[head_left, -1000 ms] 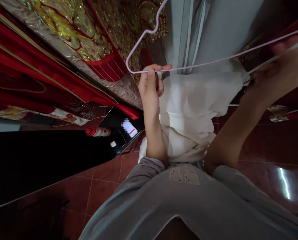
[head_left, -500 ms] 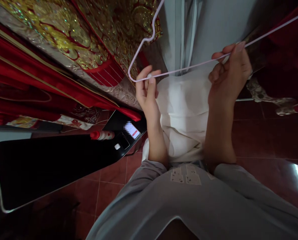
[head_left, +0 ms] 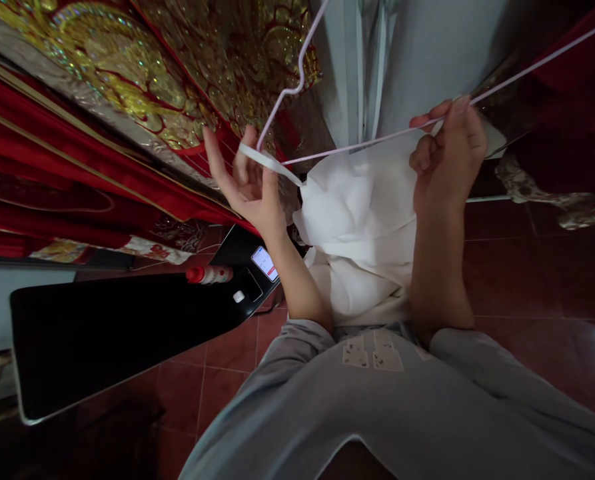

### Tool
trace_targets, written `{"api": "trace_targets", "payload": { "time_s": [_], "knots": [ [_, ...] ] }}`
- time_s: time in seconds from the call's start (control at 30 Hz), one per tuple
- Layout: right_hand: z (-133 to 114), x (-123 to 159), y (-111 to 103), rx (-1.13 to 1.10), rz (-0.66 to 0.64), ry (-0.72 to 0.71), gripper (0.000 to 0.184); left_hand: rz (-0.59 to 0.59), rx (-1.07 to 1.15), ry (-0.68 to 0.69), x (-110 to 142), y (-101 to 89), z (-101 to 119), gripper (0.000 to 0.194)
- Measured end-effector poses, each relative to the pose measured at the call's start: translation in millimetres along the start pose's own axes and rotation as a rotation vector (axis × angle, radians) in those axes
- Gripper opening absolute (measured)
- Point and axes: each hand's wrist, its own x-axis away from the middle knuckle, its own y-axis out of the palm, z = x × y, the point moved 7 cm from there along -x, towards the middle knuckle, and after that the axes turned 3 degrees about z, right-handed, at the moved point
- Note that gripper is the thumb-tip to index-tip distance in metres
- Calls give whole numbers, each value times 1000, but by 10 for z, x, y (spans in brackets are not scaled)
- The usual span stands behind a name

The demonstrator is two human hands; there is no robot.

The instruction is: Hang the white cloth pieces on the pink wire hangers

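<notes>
A pale pink wire hanger (head_left: 357, 145) slants across the upper middle, its notched side running out at the top. My right hand (head_left: 450, 157) is closed on its lower bar, thumb and fingers pinching it. At the hanger's left corner my left hand (head_left: 252, 190) has a white strap (head_left: 264, 159) drawn taut between thumb and a bent finger, index finger sticking out. The strap crosses in front of the corner and hides it. It runs to a white cloth garment (head_left: 362, 207) hanging below the bar, between my forearms.
Red and gold sequinned garments (head_left: 142, 87) hang close at the left. Below them is a black tabletop (head_left: 112, 327) with a red-capped bottle (head_left: 210, 275), a lit phone (head_left: 264, 262) and a small white case (head_left: 238, 297). A grey panel (head_left: 437, 60) stands ahead; red floor tiles (head_left: 230, 347) lie below.
My left hand has moved left off the hanger's bar, fingers spreading, pulling the white strap out to the corner. The white garment has risen towards the bar. My right hand keeps its pinch, shifted slightly left.
</notes>
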Motion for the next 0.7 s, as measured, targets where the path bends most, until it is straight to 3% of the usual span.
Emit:
{"api": "trace_targets", "payload": {
  "time_s": [0.17,0.27,0.4,0.53,0.7],
  "knots": [
    [28,39,29,53,-10,52,50,-327,-27,26,-305,272,38,65],
    [53,56,30,41,-24,74,47,-532,-133,52,-437,451,62,57],
    [37,56,14,15,-24,66,50,-652,-249,66,-534,627,127,44],
    [15,68,25,65,-35,92,52,-582,-231,-5,-566,631,81,48],
    [11,74,29,85,-40,86,52,-294,-85,-248,-445,365,-220,31]
  ]
}}
